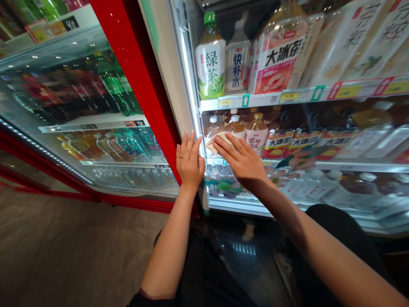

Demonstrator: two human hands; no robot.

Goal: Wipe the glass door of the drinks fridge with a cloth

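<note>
My left hand (189,161) lies flat and open against the white frame (174,85) of a drinks fridge, fingers pointing up, a ring on one finger. My right hand (242,160) presses a beige cloth (217,140) against the glass door (319,140) of that fridge, fingers stretched out on top of the cloth. Behind the glass near the cloth stand brown tea bottles (256,133) with white caps. I am crouched low, my dark trousers (207,277) below my arms.
The shelf above holds a green tea bottle (211,59) and large iced tea bottles (279,51), with price tags along the shelf edge (287,97). To the left stands a red-framed fridge (128,76) full of soft drinks. Brown floor (64,256) stretches left.
</note>
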